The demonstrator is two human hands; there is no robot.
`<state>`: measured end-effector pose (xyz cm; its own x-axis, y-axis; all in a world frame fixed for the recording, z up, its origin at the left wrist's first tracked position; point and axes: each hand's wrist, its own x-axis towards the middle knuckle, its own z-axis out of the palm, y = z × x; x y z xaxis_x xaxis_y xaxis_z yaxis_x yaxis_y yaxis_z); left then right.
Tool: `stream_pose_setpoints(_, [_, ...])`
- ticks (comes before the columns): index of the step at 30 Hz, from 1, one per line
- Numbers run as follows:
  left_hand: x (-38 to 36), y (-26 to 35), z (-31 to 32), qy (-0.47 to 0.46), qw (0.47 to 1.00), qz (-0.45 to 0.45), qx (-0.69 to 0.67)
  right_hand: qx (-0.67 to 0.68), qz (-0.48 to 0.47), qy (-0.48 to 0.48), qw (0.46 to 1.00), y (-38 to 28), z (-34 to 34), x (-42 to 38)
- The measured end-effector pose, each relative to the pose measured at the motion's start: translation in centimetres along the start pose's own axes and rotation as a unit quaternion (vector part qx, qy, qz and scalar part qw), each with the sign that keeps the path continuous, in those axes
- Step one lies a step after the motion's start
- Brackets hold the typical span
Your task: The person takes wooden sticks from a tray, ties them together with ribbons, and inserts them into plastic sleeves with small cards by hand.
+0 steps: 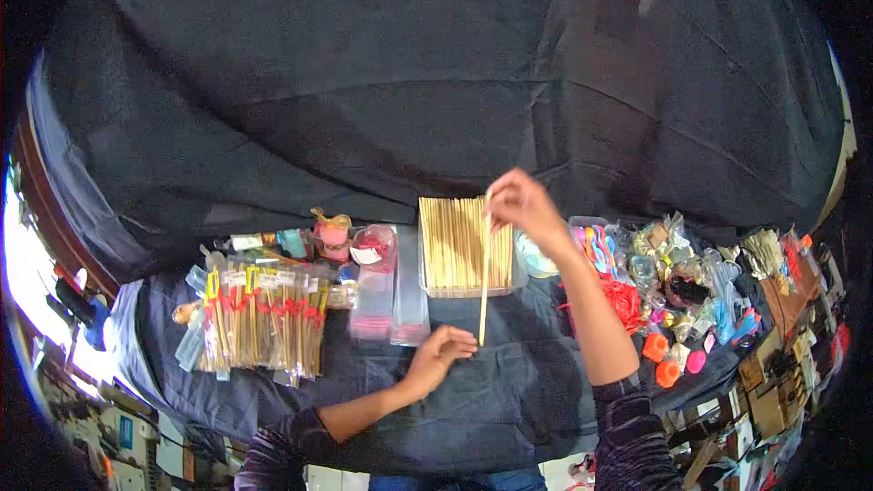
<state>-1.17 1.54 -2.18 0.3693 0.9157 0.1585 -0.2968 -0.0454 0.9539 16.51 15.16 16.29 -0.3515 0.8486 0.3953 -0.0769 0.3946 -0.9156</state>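
A pale wooden stick (484, 295) stands out against the dark cloth, in front of a clear tray (473, 292) filled with similar sticks (450, 245). My right hand (520, 205) pinches the stick's upper end, over the right part of the tray. Near the stick's lower end is my left hand (443, 353), its fingers bent together with the tips beside the stick; whether they touch it is unclear. Flat clear plastic sleeves (410, 295) lie just left of the tray, next to pink-edged sleeves (373, 300).
Wrapped stick bundles with red ribbons (264, 318) lie at the left. A round container (373, 244) and a pink pot (333, 238) stand behind. Red shredded material (620, 303), orange pieces (667, 373) and mixed small packets (664, 250) crowd the right side.
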Motion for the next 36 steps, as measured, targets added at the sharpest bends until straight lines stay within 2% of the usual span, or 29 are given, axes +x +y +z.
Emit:
stream_pose_setpoints(1, [0.2,0.3,-0.2,0.025,0.998,-0.024,-0.051,0.02,0.031,-0.039,0.999,2.0,0.6,-0.9])
stream_pose_setpoints(3, [0.3,1.5,-0.1,0.047,0.996,-0.048,-0.063,0.014,0.072,-0.081,0.994,5.0,1.7,-2.9])
stream_pose_setpoints(5, [0.3,1.9,0.0,0.047,0.992,-0.066,-0.099,0.0,0.079,-0.082,0.993,7.7,2.2,-4.0])
stream_pose_setpoints(8, [0.2,2.0,0.1,0.032,0.995,-0.057,-0.078,-0.011,0.086,-0.072,0.994,9.2,2.7,-4.6])
stream_pose_setpoints(12, [0.3,1.6,0.0,0.013,0.998,-0.05,-0.021,-0.031,0.078,-0.072,0.994,9.6,2.7,-4.5])
stream_pose_setpoints(16, [0.3,1.1,-0.1,0.021,0.998,-0.049,-0.021,-0.027,0.098,-0.069,0.992,9.5,2.4,-3.8])
stream_pose_setpoints(19, [0.4,0.6,-0.3,0.017,0.998,-0.058,-0.02,-0.102,0.075,-0.086,0.988,9.4,1.9,-2.5])
stream_pose_setpoints(21, [0.5,0.2,-0.4,0.019,0.998,-0.057,-0.032,-0.265,-0.033,0.001,0.964,9.7,1.4,-1.1])
stream_pose_setpoints(23, [0.4,0.4,-0.3,0.026,0.997,-0.064,-0.017,-0.255,-0.01,0.026,0.966,10.7,0.5,1.0])
stream_pose_setpoints(25, [0.4,0.2,-0.3,0.027,0.998,-0.062,-0.014,-0.433,-0.034,0.078,0.897,11.4,-0.2,2.7])
stream_pose_setpoints(26, [0.5,0.2,-0.3,0.027,0.998,-0.059,-0.011,-0.433,-0.035,0.078,0.897,12.4,-0.6,3.5])
stream_pose_setpoints(28, [0.5,0.2,-0.3,0.026,0.998,-0.057,-0.011,-0.515,-0.109,0.088,0.846,14.6,-1.2,5.3])
stream_pose_setpoints(31, [0.4,0.4,-0.2,0.03,0.998,-0.058,-0.011,-0.55,-0.12,0.12,0.818,14.7,-0.6,5.8])
stream_pose_setpoints(35, [0.4,0.2,-0.2,0.027,0.998,-0.055,-0.002,-0.552,-0.081,0.112,0.822,14.2,0.1,5.8])
stream_pose_setpoints(36, [0.4,0.3,-0.3,0.027,0.998,-0.054,-0.001,-0.528,-0.058,0.107,0.841,14.3,0.0,6.1])
